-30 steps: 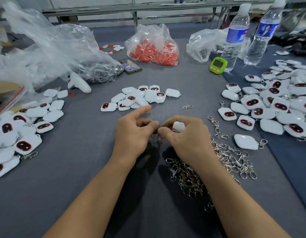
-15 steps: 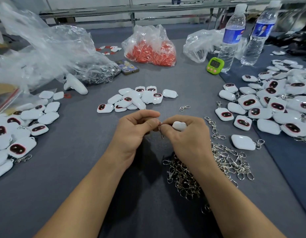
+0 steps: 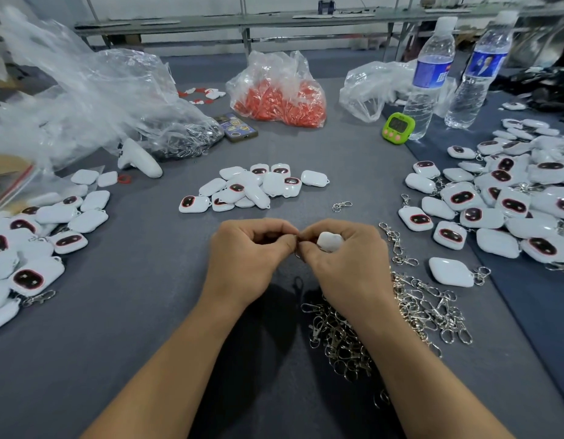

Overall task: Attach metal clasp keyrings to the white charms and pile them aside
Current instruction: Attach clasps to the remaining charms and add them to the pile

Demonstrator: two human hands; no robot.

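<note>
Charm point(image 3: 329, 241) still in right hand point(image 3: 347, 267); left hand point(image 3: 249, 258) curled.

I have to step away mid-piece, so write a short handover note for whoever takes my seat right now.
Left hand pinches a clasp, mostly hidden.
Right hand holds one white charm.
Loose clasps lie heaped by the right wrist; bare charms sit in the middle.
Done: clasped charms piled at right; a left pile shows some clasps too.
Left: join this pair, set it aside, then work through the bare charms.
</note>
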